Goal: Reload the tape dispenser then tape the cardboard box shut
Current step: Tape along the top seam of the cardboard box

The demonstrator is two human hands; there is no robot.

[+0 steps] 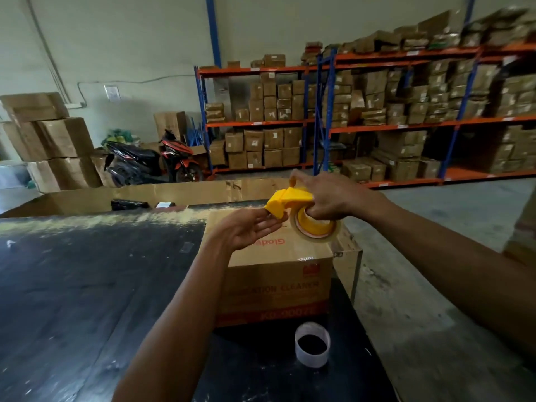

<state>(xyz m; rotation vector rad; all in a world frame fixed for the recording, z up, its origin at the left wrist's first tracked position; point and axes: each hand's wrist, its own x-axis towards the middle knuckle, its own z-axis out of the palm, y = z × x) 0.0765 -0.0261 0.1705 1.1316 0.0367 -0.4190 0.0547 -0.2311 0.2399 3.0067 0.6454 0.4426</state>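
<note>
My right hand [330,197] grips a yellow tape dispenser [285,201] that carries a roll of clear tape [316,230], fingers hooked through the roll's yellow core. My left hand [249,227] is palm up just left of it, fingertips touching the dispenser's front end. Both are held above a brown cardboard box [275,280] with red print, which stands on the black table [87,285]. The box's top flaps look folded down. An empty whitish tape core [312,343] stands upright on the table in front of the box.
A flat cardboard sheet [174,192] lies along the table's far edge with small dark items on it. Beyond are stacked boxes [52,140], a parked scooter [153,161] and shelving racks [377,120] full of cartons. Grey concrete floor [435,256] lies to the right.
</note>
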